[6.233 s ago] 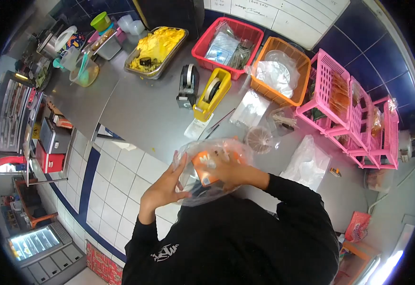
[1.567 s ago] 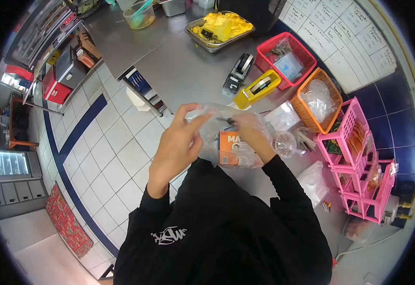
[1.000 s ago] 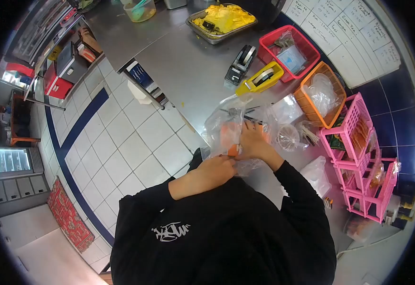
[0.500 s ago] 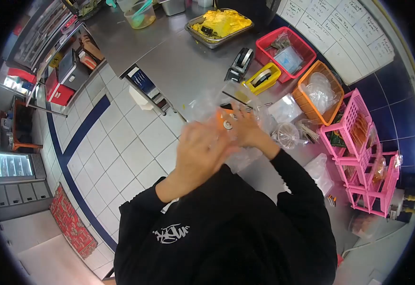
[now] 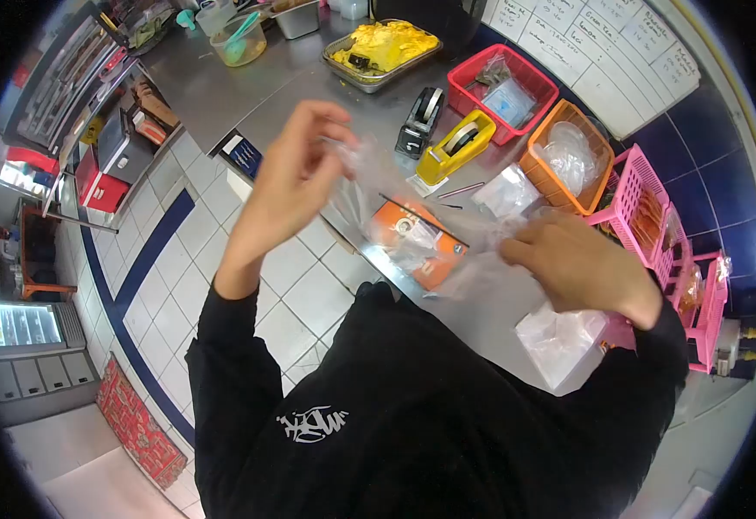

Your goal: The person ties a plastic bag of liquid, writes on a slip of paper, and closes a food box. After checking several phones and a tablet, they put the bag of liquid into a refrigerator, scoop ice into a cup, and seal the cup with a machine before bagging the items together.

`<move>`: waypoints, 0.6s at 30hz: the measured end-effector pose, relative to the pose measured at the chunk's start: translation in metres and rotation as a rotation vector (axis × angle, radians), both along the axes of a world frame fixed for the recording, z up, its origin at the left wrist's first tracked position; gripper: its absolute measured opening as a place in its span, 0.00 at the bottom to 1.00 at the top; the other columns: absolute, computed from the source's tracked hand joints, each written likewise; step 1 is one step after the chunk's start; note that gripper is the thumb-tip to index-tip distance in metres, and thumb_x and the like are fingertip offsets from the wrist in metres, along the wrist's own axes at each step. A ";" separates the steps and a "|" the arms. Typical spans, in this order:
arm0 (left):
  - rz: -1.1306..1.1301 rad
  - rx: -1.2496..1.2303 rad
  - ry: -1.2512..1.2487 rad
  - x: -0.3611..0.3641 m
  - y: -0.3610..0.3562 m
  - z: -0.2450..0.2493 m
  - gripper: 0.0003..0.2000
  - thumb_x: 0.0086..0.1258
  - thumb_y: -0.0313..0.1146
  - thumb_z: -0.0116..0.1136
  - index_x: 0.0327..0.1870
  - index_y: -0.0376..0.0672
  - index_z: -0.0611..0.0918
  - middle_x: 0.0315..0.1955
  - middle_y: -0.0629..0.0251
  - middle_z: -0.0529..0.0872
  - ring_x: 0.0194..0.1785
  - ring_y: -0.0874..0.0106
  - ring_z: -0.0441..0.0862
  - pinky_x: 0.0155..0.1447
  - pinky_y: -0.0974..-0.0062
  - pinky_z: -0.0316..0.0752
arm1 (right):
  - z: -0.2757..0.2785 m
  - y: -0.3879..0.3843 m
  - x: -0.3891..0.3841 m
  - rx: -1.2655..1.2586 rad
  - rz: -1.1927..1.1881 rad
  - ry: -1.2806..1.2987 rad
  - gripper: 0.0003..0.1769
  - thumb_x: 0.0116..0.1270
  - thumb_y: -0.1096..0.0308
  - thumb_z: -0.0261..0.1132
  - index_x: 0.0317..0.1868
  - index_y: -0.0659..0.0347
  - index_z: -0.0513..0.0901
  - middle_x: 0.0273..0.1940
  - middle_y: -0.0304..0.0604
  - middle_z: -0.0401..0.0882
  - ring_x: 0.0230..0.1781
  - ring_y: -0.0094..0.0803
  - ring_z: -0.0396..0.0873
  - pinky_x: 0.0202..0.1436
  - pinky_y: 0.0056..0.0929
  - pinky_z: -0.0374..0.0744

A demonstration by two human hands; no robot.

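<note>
A clear plastic bag [image 5: 354, 192] is stretched between my two hands over the counter's front edge. My left hand [image 5: 283, 177] pinches its left side, raised above the floor tiles. My right hand [image 5: 577, 258] has its fingers closed on the bag's right side, low over the counter. Beneath or within the see-through plastic lies an orange box [image 5: 437, 273] with white print. A thin black stick [image 5: 425, 221] runs slantwise across it.
A yellow tape dispenser [image 5: 456, 149] and a black one [image 5: 419, 123] stand behind the bag. Farther back are a tray of yellow food [image 5: 378, 54], a red basket [image 5: 464, 86] and an orange basket [image 5: 535, 169]. Pink racks [image 5: 698, 303] line the right. White plastic [image 5: 555, 342] lies near my right sleeve.
My hands have moved apart from over the orange box, the left up and leftward, the right to the right. The plastic bag is now spread between them, and the box shows more fully.
</note>
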State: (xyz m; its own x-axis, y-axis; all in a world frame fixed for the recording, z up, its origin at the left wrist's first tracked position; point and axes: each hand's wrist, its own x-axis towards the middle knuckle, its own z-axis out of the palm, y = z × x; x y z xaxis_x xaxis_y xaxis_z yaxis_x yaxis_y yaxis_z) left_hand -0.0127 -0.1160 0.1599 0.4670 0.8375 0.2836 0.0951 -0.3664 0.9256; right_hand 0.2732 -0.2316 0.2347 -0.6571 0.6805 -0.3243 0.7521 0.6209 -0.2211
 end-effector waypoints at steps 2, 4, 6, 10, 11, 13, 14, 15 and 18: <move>-0.097 -0.097 0.080 0.017 -0.006 0.000 0.17 0.68 0.21 0.46 0.58 0.41 0.68 0.27 0.68 0.79 0.34 0.80 0.77 0.40 0.83 0.73 | -0.032 0.011 -0.018 -0.066 -0.012 0.176 0.17 0.50 0.70 0.65 0.42 0.63 0.76 0.38 0.51 0.78 0.44 0.51 0.78 0.45 0.47 0.76; -0.187 -0.161 0.172 0.028 -0.007 -0.006 0.18 0.67 0.22 0.45 0.58 0.42 0.67 0.29 0.68 0.79 0.34 0.81 0.76 0.39 0.84 0.71 | -0.090 0.029 -0.038 -0.130 -0.005 0.360 0.17 0.51 0.73 0.63 0.44 0.62 0.76 0.43 0.50 0.78 0.44 0.51 0.79 0.45 0.47 0.76; -0.274 -0.252 0.189 0.033 -0.006 -0.007 0.18 0.70 0.22 0.44 0.61 0.43 0.66 0.31 0.67 0.81 0.37 0.80 0.76 0.40 0.83 0.70 | -0.161 0.049 -0.058 -0.100 -0.092 0.290 0.20 0.53 0.74 0.61 0.49 0.62 0.75 0.48 0.52 0.78 0.43 0.51 0.80 0.45 0.47 0.77; -0.178 -0.094 -0.141 0.034 -0.001 -0.015 0.19 0.73 0.22 0.44 0.64 0.43 0.63 0.37 0.63 0.83 0.42 0.78 0.79 0.48 0.80 0.70 | -0.258 0.084 -0.047 0.185 -0.286 0.139 0.17 0.58 0.71 0.60 0.49 0.64 0.77 0.42 0.57 0.80 0.43 0.52 0.80 0.47 0.46 0.78; -0.182 -0.121 -0.173 0.032 0.000 -0.017 0.20 0.74 0.21 0.44 0.65 0.43 0.63 0.38 0.63 0.83 0.44 0.77 0.79 0.50 0.79 0.70 | -0.290 0.096 -0.027 0.270 -0.255 0.225 0.16 0.58 0.70 0.60 0.48 0.64 0.78 0.41 0.58 0.80 0.44 0.52 0.80 0.47 0.46 0.78; -0.205 -0.175 -0.194 0.031 0.000 -0.023 0.21 0.73 0.21 0.46 0.65 0.43 0.62 0.42 0.62 0.83 0.48 0.76 0.79 0.55 0.78 0.69 | -0.297 0.103 -0.013 0.240 -0.330 0.300 0.15 0.59 0.70 0.60 0.47 0.64 0.79 0.40 0.59 0.80 0.44 0.51 0.80 0.48 0.45 0.78; -0.227 -0.202 -0.181 0.032 -0.003 -0.027 0.22 0.73 0.20 0.47 0.66 0.44 0.62 0.43 0.61 0.82 0.49 0.76 0.79 0.56 0.77 0.69 | -0.276 0.100 -0.012 0.126 -0.438 0.288 0.15 0.59 0.70 0.60 0.47 0.64 0.79 0.40 0.59 0.80 0.44 0.51 0.80 0.49 0.45 0.77; -0.250 -0.226 -0.167 0.034 -0.004 -0.030 0.22 0.72 0.20 0.48 0.66 0.44 0.61 0.45 0.61 0.82 0.51 0.76 0.78 0.58 0.77 0.69 | -0.260 0.099 -0.012 0.013 -0.546 0.274 0.15 0.59 0.70 0.60 0.46 0.64 0.79 0.41 0.59 0.80 0.44 0.51 0.80 0.49 0.44 0.77; -0.235 -0.078 -0.078 0.035 -0.004 -0.029 0.25 0.71 0.22 0.53 0.66 0.44 0.61 0.46 0.62 0.80 0.52 0.76 0.78 0.58 0.75 0.70 | -0.248 0.096 -0.019 0.017 -0.598 0.444 0.15 0.58 0.69 0.61 0.46 0.63 0.79 0.41 0.59 0.80 0.44 0.52 0.80 0.49 0.42 0.75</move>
